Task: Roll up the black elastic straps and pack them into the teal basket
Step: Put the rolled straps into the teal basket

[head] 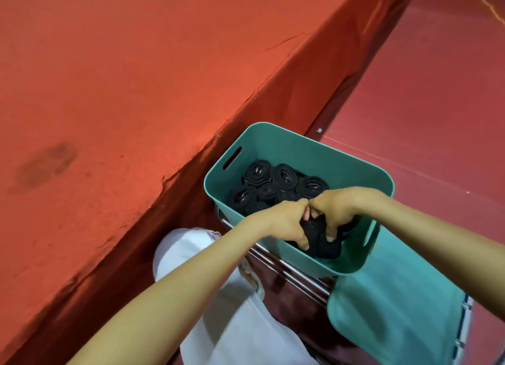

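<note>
Nearest the camera lie the person's pale trousers [232, 323], and beside them to the right a flat teal lid [396, 296] rests on metal rails [295, 271] that also seem to carry the teal basket [314, 148]. Both forearms reach forward over the near end of that basket. The left hand [284, 222] and the right hand [338, 208] meet there, knuckles almost touching, and each has its fingers curled round a black elastic strap [325, 244], which is bunched into a thick wad just inside the near wall. Whether that wad is a finished roll or is half wound I cannot tell. Beyond the hands, the far half of the basket holds the rolled straps [284, 177], coils standing on edge and packed against one another. The strap looks light, soft and springy, with a ribbed weave that should give the fingers plenty of grip; the likely trouble is that a coil loosens when the squeeze eases. It is best held across the flat faces of the roll, with a thumb over the loose tail, and wedged down against its neighbours so they keep it wound. To the left and beyond, a red cloth [136, 77] drapes a long table, and a darker red floor [437, 105] runs off to the right
</note>
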`<state>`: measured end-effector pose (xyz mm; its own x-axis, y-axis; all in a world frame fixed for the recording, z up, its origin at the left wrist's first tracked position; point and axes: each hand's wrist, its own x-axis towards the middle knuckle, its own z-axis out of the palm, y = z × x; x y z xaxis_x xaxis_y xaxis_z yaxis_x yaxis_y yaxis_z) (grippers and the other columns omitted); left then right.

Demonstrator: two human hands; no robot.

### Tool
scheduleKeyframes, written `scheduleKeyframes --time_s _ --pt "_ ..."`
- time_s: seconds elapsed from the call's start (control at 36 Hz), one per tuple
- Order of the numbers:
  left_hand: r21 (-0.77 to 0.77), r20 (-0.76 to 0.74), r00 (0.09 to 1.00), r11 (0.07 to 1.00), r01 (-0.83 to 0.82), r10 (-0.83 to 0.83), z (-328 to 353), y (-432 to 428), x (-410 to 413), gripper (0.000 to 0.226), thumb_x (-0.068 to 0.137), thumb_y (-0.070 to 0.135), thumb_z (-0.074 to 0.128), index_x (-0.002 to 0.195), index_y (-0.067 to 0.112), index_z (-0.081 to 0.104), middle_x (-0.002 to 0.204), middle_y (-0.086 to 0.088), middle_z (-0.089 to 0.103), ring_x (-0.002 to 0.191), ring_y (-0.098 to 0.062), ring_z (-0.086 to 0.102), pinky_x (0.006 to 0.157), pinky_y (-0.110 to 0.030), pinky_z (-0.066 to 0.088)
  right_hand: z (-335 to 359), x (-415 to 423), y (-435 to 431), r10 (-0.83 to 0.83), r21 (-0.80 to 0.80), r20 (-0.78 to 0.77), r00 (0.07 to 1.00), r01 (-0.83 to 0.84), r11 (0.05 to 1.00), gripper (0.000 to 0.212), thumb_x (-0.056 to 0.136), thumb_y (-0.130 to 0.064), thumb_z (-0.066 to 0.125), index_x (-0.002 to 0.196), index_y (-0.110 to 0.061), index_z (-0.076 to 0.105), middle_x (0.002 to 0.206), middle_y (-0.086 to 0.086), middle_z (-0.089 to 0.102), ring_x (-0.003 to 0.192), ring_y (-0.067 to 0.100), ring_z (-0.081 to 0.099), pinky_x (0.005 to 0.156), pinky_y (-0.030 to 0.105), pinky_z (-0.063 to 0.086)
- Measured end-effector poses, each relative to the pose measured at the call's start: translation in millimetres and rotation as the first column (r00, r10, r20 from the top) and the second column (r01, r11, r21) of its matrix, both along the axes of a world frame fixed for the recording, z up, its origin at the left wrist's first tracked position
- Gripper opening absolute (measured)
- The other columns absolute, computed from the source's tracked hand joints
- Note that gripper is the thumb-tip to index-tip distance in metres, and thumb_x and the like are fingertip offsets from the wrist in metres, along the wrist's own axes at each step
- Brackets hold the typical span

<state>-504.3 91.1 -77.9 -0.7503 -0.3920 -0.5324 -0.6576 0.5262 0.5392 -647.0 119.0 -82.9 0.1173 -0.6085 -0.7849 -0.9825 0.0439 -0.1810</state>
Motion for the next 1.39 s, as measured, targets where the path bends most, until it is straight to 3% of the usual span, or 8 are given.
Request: scheduleKeyframes --time_s 0.17,0.28,0.5,0.64,0.81,1.0,1.17,1.39 --pt "-0.005 0.044 0.998 0.999 0.049 -0.049 -12 12 -12 0.056 0.066 0.025 0.086 0.1 0.013 0.043 0.095 -0.004 0.05 0.085 -0.021 0.048 0.067 -0.028 0.037 -15 -5 -4 0.094 0.0 -0.064 0.994 -0.094 0.996 0.065 0.066 -0.013 0.085 0.124 -0.019 0.054 0.121 0.001 0.061 0.11 0.025 0.058 0.087 0.027 0.046" --pt "-0.094 0.13 0.99 0.993 0.07 -0.058 -21 19 -19 0.069 0.066 0.026 0.085 0.118 0.007 0.044 0.112 -0.011 0.057 0.104 -0.031 0.056 0.075 -0.034 0.043 -22 -7 -6 0.125 -0.052 -0.106 0.986 -0.131 0.99 0.068 0.062 -0.02 0.087 0.12 -0.013 0.052 0.119 0.007 0.06 0.109 0.028 0.055 0.085 0.033 0.046" --pt "-0.072 0.286 0.958 0.997 -0.001 0.022 -36 17 -36 0.085 0.065 0.035 0.086 0.131 0.002 0.044 0.129 -0.012 0.055 0.116 -0.028 0.054 0.096 -0.036 0.048 -30 -11 -8 0.082 -0.058 -0.099 0.992 -0.088 0.994 0.051 0.057 -0.031 0.09 0.083 -0.024 0.046 0.094 -0.001 0.056 0.09 0.023 0.058 0.073 0.03 0.048" --pt "-0.062 0.341 0.94 0.998 0.004 0.017 -42 18 -41 0.078 0.069 0.04 0.082 0.127 0.001 0.047 0.127 -0.013 0.056 0.114 -0.029 0.056 0.092 -0.034 0.049 -47 -19 -8 0.048 -0.111 -0.143 0.989 -0.064 0.992 0.089 0.05 -0.046 0.09 0.121 -0.01 0.049 0.108 0.009 0.066 0.091 0.029 0.067 0.08 0.038 0.057" --pt "-0.185 0.382 0.924 0.978 0.092 -0.015 -48 22 -40 0.054 0.08 0.039 0.073 0.118 0.003 0.058 0.121 -0.012 0.061 0.111 -0.03 0.059 0.083 -0.034 0.046 -46 -12 -4 0.12 -0.154 -0.182 0.976 -0.149 0.977 0.094 0.064 -0.045 0.084 0.137 -0.007 0.038 0.126 0.012 0.057 0.111 0.031 0.059 0.087 0.035 0.05" --pt "-0.304 0.404 0.913 0.934 0.188 -0.052 -48 24 -44 0.054 0.084 0.036 0.07 0.127 0.007 0.054 0.128 -0.009 0.057 0.118 -0.029 0.055 0.079 -0.034 0.042 -46 -15 3 0.184 -0.117 -0.181 0.966 -0.207 0.971 0.073 0.071 -0.038 0.08 0.13 -0.012 0.045 0.126 0.01 0.055 0.11 0.03 0.057 0.083 0.033 0.046" --pt "-0.347 0.432 0.902 0.92 0.182 -0.015 -49 24 -43 0.051 0.087 0.043 0.065 0.126 0.012 0.055 0.128 -0.005 0.058 0.119 -0.026 0.055 0.087 -0.033 0.043 -50 -12 11 0.188 -0.164 -0.154 0.97 -0.213 0.963 0.067 0.073 -0.033 0.08 0.127 -0.01 0.047 0.124 0.012 0.057 0.109 0.031 0.058 0.075 0.03 0.04" --pt "-0.353 0.432 0.899 0.93 0.103 0.065 -47 21 -42 0.053 0.086 0.047 0.065 0.125 0.013 0.056 0.127 -0.005 0.059 0.117 -0.026 0.056 0.086 -0.032 0.043 -54 -13 14 0.147 -0.204 -0.16 0.976 -0.179 0.963 0.054 0.077 -0.032 0.077 0.121 -0.009 0.056 0.118 0.011 0.062 0.105 0.03 0.061 0.081 0.033 0.048"
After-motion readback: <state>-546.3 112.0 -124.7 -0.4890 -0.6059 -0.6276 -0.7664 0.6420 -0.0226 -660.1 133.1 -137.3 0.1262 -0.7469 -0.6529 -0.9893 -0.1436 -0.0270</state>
